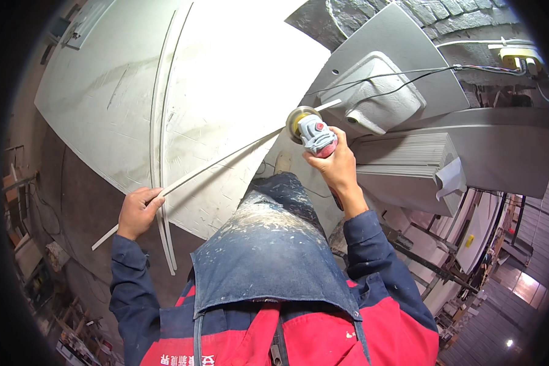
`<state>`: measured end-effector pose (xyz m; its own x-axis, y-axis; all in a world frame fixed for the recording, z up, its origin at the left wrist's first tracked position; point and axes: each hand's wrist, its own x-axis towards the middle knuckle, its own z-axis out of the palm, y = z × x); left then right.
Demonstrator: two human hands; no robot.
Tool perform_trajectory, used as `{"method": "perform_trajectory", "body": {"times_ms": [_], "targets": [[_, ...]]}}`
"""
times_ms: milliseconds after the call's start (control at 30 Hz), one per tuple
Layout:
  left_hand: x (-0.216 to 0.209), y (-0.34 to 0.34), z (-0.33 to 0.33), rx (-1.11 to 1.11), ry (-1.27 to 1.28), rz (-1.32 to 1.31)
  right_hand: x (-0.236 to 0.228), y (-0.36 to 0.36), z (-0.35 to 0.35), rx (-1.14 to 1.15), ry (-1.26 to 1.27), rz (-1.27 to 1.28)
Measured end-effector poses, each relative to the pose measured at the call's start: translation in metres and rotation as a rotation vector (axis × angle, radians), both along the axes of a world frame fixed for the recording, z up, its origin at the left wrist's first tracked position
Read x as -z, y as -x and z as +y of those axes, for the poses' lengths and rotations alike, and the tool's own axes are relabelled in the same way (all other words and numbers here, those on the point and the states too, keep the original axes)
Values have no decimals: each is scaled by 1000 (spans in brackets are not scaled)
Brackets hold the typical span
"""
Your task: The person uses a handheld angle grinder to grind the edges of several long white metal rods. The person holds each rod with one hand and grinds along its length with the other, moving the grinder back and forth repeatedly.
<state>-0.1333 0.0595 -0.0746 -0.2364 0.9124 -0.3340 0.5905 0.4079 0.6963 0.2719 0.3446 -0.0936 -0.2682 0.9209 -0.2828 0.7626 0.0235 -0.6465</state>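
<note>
A long, thin pale strip [226, 157] runs slantwise over the white tabletop [113, 131]. My left hand [139, 211] is closed round it near its lower-left end, by the front edge. My right hand [337, 169] grips a small angle grinder [316, 135] with a grey and red body. The grinder's round disc [297, 119] is at the strip's far part, just past the tabletop's right edge; whether it touches cannot be made out. Beyond the disc a short length of the strip shows. Two more long strips [157, 131] lie near my left hand, passing beneath the held one.
At the far right a grey moulded basin [381, 94] rests on a grey panel [366, 46]. A stack of pale panels [402, 152] stands right of my hand. A dark cable [409, 74] runs toward a yellowish socket block [521, 59] by the wall.
</note>
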Motion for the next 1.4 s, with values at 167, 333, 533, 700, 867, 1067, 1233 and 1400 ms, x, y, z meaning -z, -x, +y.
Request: {"method": "perform_trajectory", "body": {"times_ms": [167,333,533,700,867,1067,1233,1400], "targets": [[-3,1,2,-3,45,9,11,-8,9,47,-84,16],[-7,9,-1,44,-28,45,2,-3,-8,29,-47,80],[-26,21,-29,-51,57,22,-16,34,-57,-266,125,85],[-25,22,-37,-57,52,20,-8,20,-43,-198,72,70],[-9,20,-38,-51,18,-2,-1,-2,-14,-65,42,-11],[-9,21,-36,-37,34,-6,9,-22,7,-7,-22,-34],[-7,25,-36,-43,22,-10,11,-25,15,53,-73,-22],[-22,34,-41,-40,63,29,-2,-14,-11,-79,-20,11]]}}
